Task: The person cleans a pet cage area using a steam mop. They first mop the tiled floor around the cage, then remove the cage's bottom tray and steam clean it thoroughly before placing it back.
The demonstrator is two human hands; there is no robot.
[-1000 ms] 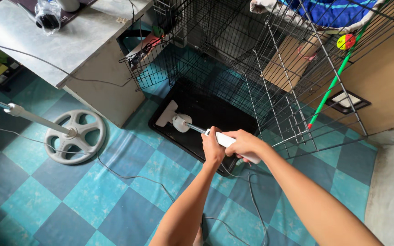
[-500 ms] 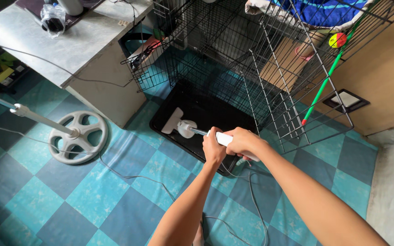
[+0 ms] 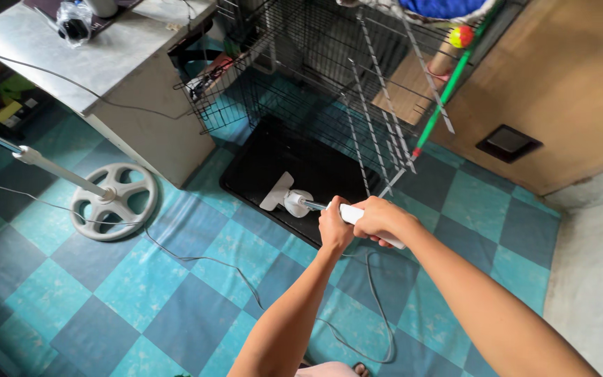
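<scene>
Both of my hands grip the white handle of a corded vacuum wand (image 3: 352, 213). My left hand (image 3: 333, 229) is wrapped round the front of the handle, and my right hand (image 3: 380, 220) holds it just behind. The wand's flat white nozzle (image 3: 278, 192) rests on the black tray (image 3: 263, 150) that forms the floor of a black wire cage (image 3: 301, 70). The cage door (image 3: 385, 105) hangs open to the right of the nozzle.
A white fan base (image 3: 114, 202) with its pole stands on the teal checked floor at left. A grey counter (image 3: 92, 56) is behind it. A green stick with a coloured ball (image 3: 460, 36) leans on the cage. Cables (image 3: 371, 307) trail on the floor near my feet.
The view has shifted so the cage sits higher and further left. The nozzle has drawn back a little toward the tray's near edge; both hands keep their grip.
</scene>
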